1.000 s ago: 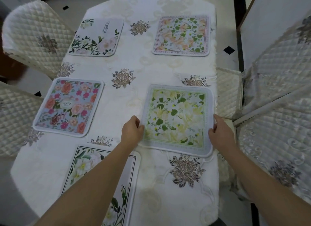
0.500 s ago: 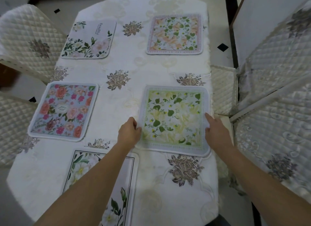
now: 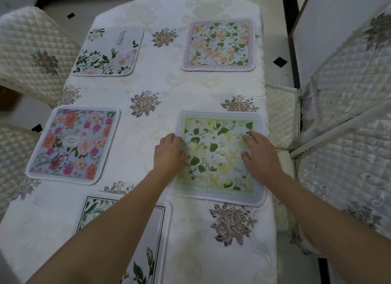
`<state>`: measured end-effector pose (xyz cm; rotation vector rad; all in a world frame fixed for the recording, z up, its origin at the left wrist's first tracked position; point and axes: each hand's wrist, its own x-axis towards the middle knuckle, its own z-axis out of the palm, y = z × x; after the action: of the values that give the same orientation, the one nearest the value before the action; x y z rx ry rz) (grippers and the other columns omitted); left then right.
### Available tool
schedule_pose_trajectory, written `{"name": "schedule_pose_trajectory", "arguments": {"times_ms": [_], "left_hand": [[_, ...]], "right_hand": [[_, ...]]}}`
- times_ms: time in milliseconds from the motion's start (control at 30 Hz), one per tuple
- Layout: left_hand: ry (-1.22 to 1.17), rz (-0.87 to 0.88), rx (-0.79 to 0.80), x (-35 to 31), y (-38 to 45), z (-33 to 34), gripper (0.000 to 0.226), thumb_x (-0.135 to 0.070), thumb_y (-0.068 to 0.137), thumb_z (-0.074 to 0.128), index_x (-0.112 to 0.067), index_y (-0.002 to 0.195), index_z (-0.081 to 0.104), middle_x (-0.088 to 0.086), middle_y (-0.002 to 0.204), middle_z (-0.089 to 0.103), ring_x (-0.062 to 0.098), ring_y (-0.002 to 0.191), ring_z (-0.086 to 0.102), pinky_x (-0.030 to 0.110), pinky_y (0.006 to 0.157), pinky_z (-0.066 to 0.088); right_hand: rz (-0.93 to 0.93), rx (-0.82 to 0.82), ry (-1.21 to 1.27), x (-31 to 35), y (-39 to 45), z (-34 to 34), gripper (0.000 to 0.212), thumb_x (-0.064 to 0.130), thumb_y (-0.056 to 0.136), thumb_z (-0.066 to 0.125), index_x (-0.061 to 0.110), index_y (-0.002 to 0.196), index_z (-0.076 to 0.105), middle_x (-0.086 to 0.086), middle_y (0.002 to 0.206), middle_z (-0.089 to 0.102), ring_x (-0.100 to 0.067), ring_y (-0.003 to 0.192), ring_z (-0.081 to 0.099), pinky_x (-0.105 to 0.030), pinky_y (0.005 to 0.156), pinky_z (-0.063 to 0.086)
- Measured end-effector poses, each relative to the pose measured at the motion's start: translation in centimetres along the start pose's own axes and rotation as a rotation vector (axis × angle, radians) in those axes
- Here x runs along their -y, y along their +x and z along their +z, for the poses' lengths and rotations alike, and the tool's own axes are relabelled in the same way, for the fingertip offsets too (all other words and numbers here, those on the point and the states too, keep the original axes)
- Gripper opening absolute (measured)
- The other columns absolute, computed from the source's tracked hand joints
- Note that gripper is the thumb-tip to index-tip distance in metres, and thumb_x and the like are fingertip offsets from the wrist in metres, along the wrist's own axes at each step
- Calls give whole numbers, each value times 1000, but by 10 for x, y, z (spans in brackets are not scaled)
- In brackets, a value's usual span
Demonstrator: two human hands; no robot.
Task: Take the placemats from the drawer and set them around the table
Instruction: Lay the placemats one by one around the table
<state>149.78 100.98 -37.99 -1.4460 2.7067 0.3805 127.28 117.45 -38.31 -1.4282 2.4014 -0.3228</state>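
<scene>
Squarely, both hands (image 3: pixel 213 154) press the green placemat (image 3: pixel 220 156) flat.

A green-and-yellow leaf-print placemat (image 3: pixel 220 156) lies flat under both hands. A pink floral one (image 3: pixel 74 145) lies left of the left hand, a black-bordered one (image 3: pixel 127 237) under the left forearm, and two more, a white one (image 3: pixel 110 52) and a peach one (image 3: pixel 219 44), lie flat beyond the fingers.

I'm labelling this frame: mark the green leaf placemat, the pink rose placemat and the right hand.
green leaf placemat (image 3: pixel 220 156), head view, its printed middle
pink rose placemat (image 3: pixel 74 144), head view, its middle
right hand (image 3: pixel 261 154), head view, back of hand
</scene>
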Motion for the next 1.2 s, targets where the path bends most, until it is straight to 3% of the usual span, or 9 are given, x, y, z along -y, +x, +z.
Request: {"name": "schedule_pose_trajectory", "arguments": {"times_ms": [100, 200, 433, 533, 667, 800, 900, 1200], "left_hand": [[-42, 103, 3, -18, 24, 1, 35, -18, 89, 53, -15, 124, 56, 3, 133, 50, 27, 124, 45, 40, 97, 38], [-83, 152, 73, -42, 48, 4, 42, -18, 91, 50, -17, 133, 51, 4, 150, 39, 27, 139, 33, 43, 109, 33], [9, 303, 150, -71, 75, 12, 57, -27, 100, 40, -15, 154, 24, 6, 163, 16, 24, 150, 12, 42, 121, 16], [70, 323, 155, -66, 75, 18, 61, -30, 101, 38, -15, 155, 17, 5, 164, 11, 22, 151, 8, 41, 122, 15], [118, 342, 174, -64, 79, 11, 59, -31, 101, 41, -16, 154, 21, 6, 163, 14, 24, 150, 12, 41, 120, 20], [125, 303, 163, -63, 76, 0, 47, -33, 104, 30, -18, 148, 33, 10, 159, 23, 28, 147, 18, 46, 112, 32], [138, 261, 188, -54, 73, -5, 46, -33, 103, 30, -19, 147, 32, 9, 158, 23, 26, 146, 18, 48, 103, 42], [134, 108, 203, -27, 70, -13, 47, -34, 102, 32, -20, 147, 32, 8, 156, 26, 28, 140, 29, 47, 101, 41]], "right_hand": [[-66, 47, -1, 17, 26, 4, 54, 29, 99, 45, 14, 150, 33, -8, 159, 24, -25, 146, 20, -39, 120, 15], [-118, 52, -1, 35, 53, 11, 53, 30, 100, 41, 15, 150, 31, -5, 158, 26, -23, 146, 20, -39, 121, 15], [-147, 60, -36, 52, 82, 23, 54, 30, 103, 32, 17, 154, 23, -1, 161, 21, -20, 148, 15, -38, 120, 11], [-165, 57, -70, 48, 81, 21, 53, 30, 103, 32, 17, 154, 23, 0, 161, 20, -20, 148, 16, -38, 119, 12], [-186, 55, -92, 45, 82, 14, 52, 32, 102, 34, 18, 151, 28, -2, 159, 25, -22, 145, 22, -42, 116, 20], [-154, 53, -127, 30, 74, 9, 51, 33, 102, 35, 19, 151, 29, -2, 159, 25, -23, 145, 23, -42, 115, 22], [-96, 45, -133, 14, 67, 5, 52, 32, 101, 36, 19, 151, 29, -2, 160, 23, -22, 146, 21, -40, 116, 21], [40, 14, -125, -21, 51, -7, 52, 32, 101, 37, 15, 149, 31, -6, 158, 24, -24, 144, 23, -43, 112, 27]]}}
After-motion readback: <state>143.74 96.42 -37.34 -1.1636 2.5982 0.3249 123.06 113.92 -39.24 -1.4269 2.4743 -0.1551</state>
